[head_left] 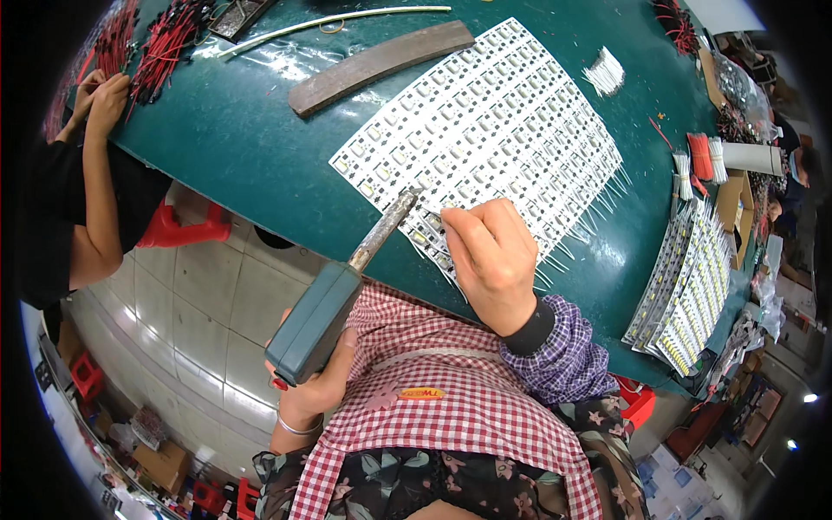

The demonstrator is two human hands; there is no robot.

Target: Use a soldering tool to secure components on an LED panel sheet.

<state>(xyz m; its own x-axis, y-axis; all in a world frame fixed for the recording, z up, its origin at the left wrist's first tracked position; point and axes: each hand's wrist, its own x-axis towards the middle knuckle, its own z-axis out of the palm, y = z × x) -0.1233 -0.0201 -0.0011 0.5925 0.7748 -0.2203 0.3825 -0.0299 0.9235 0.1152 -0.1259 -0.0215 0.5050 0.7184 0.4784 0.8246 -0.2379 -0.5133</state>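
My left hand (316, 390) is wrapped round the teal handle of a soldering gun (315, 316). Its metal barrel points up and away, with the tip at the near left edge of a white LED circuit board panel (485, 130). Close to that tip, my right hand (494, 251) is pinched over the panel's near edge; what lies between the fingertips is too small to make out. Short white wires (555, 260) stick out along the panel's near and right edges. A dark, slightly curved bar (381, 68) touches the panel's far left edge.
A small bundle of white wires (605, 72) lies beyond the panel. Stacked LED panels (685, 286) and red and white wire bundles (706, 159) are at the right. On the left, a co-worker's hands (104, 100) handle red and black wires (169, 43), beside a red stool (186, 227).
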